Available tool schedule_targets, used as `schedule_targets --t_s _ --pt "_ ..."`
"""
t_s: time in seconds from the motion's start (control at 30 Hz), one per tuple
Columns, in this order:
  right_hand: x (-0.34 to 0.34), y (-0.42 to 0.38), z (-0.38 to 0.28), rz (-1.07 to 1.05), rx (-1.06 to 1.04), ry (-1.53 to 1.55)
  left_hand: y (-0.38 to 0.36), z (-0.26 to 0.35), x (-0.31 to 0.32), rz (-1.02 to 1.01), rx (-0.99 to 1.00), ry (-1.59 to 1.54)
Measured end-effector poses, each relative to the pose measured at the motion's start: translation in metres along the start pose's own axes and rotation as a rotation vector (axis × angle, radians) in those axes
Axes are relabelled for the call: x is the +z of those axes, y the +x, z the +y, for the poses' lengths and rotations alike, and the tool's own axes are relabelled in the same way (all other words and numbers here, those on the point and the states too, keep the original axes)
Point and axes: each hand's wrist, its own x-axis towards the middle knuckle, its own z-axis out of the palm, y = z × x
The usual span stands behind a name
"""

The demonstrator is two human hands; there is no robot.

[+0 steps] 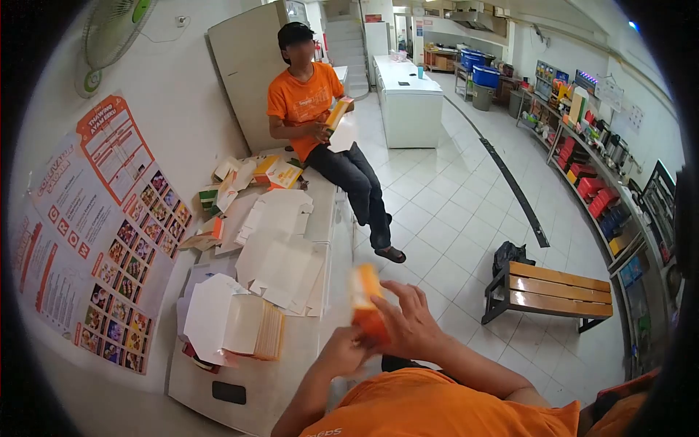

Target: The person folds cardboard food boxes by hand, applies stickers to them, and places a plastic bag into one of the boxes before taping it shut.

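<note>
An orange and yellow food carton (364, 288), blurred by motion, is held up in front of my chest. My left hand (344, 354) is closed at its lower end, with the fingertips partly hidden. My right hand (413, 320) grips the carton from the right, its thumb and fingers against the side. To the left, on a white chest-like counter (273, 390), lie flat unfolded cartons (284, 266), white side up. Nearer to me stands a packed stack of carton blanks (269, 331) inside an open white box (212, 320).
A co-worker (306, 102) in an orange shirt sits on the counter's far end, holding another carton (337, 115). Folded cartons (277, 172) lie beside them. A wooden bench (557, 288) stands to the right, with a black bag (510, 255) behind. Loaded shelves (590, 182) line the right wall.
</note>
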Motion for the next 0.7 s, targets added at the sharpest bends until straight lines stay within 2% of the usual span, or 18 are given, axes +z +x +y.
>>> schedule_targets --t_s 0.03,0.07,0.13,0.17,0.2,0.27,0.33,0.4,0.43,0.47,0.53,0.57,0.63,0.67,0.7 --pt "-0.010 0.001 -0.001 -0.043 -0.018 0.010 -0.002 -0.011 -0.003 -0.117 0.007 0.128" --pt "-0.010 -0.006 0.008 -0.042 -0.023 0.008 -0.006 -0.015 0.000 -0.113 0.011 0.130" --pt "-0.005 -0.029 0.029 -0.283 0.067 0.217 -0.016 -0.012 0.006 -0.070 0.115 0.114" --pt "-0.005 -0.036 0.032 -0.287 0.177 0.366 -0.023 -0.025 0.016 -0.055 0.088 -0.077" --pt "-0.004 -0.042 0.028 -0.289 0.174 0.367 -0.024 -0.019 0.017 -0.051 0.087 -0.077" --pt "-0.007 -0.049 0.020 0.014 0.528 0.662 -0.031 0.001 0.018 0.094 -0.215 -0.149" --pt "-0.003 -0.047 0.024 0.039 0.472 0.685 -0.033 0.006 0.024 0.080 -0.248 -0.122" --pt "-0.012 -0.045 0.028 -0.839 0.116 0.361 -0.038 0.017 0.031 0.035 -0.117 -0.086" --pt "-0.019 -0.043 0.018 -1.010 0.266 0.444 -0.039 0.027 0.027 -0.052 -0.115 -0.014" --pt "-0.021 -0.042 0.017 -1.015 0.261 0.444 -0.039 0.028 0.026 -0.046 -0.117 -0.016" --pt "-0.026 -0.039 0.022 -0.957 0.568 0.751 -0.039 0.027 0.023 -0.089 -0.170 -0.081" --pt "-0.015 -0.049 0.027 -0.914 0.371 0.697 -0.038 0.027 0.022 -0.081 -0.173 -0.089" --pt "-0.011 -0.046 0.025 -0.929 0.341 0.607 -0.038 0.023 0.020 -0.148 -0.085 0.226" --pt "-0.005 -0.043 0.024 -0.927 0.310 0.517 -0.039 0.019 0.024 -0.145 -0.089 0.226" --pt "0.004 -0.039 0.019 -0.735 0.385 0.482 -0.038 0.015 0.031 0.251 0.041 0.427"
